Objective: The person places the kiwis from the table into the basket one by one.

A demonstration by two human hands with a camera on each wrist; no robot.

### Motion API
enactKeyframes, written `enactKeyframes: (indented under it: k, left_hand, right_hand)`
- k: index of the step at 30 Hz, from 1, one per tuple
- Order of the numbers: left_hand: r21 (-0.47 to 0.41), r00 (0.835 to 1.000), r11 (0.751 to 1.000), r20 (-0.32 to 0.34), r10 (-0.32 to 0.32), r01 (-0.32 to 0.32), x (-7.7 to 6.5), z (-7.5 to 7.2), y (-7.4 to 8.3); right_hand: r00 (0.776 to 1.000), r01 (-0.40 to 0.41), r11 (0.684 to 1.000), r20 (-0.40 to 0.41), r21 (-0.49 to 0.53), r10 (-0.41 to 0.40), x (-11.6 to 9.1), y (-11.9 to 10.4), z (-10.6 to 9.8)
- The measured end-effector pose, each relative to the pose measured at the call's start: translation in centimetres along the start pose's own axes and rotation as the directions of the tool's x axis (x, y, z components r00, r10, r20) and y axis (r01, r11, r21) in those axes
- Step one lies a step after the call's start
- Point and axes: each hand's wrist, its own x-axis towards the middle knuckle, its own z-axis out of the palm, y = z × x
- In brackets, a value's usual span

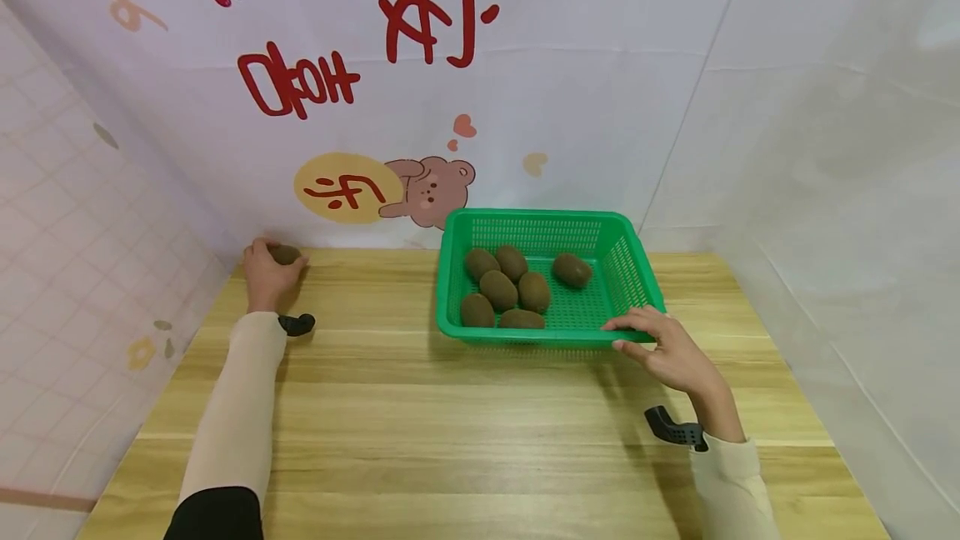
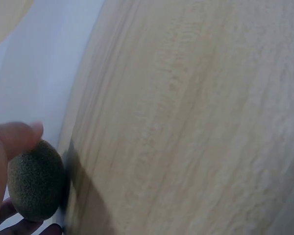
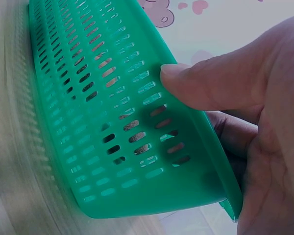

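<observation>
At the table's far left corner, my left hand [image 1: 270,277] holds a brown kiwi [image 1: 286,254]. The left wrist view shows this fuzzy kiwi [image 2: 36,182] between the thumb [image 2: 17,137] on top and fingers beneath, close to the tabletop. My right hand [image 1: 678,357] grips the near right rim of a green plastic basket [image 1: 555,336]. In the right wrist view the thumb [image 3: 210,83] lies over the basket's rim, with fingers on its inner side, partly hidden. Several kiwis [image 1: 498,290] lie mostly on the basket's left side, and one kiwi [image 1: 572,271] sits apart toward the right.
The basket stands on a wooden table [image 1: 420,432] near its back edge. A white cloth backdrop [image 1: 600,107] with red writing and a printed bear rises behind, and pale cloth also borders both sides. Each wrist wears a black camera mount.
</observation>
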Motion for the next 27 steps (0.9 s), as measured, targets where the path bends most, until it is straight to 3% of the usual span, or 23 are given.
enactKeyframes:
  k: [11, 27]
  left_hand:
    - [-0.113, 0.999, 0.993, -0.032, -0.028, 0.024, -0.7, 0.31, -0.36]
    - [-0.134, 0.999, 0.991, -0.036, -0.01, 0.005, -0.99, -0.16, -0.31]
  right_hand:
    - [1.0, 0.0, 1.0, -0.008, -0.009, 0.0, -0.02, -0.17, -0.04]
    - [1.0, 0.001, 1.0, -0.014, -0.012, -0.001, -0.06, -0.34, 0.03]
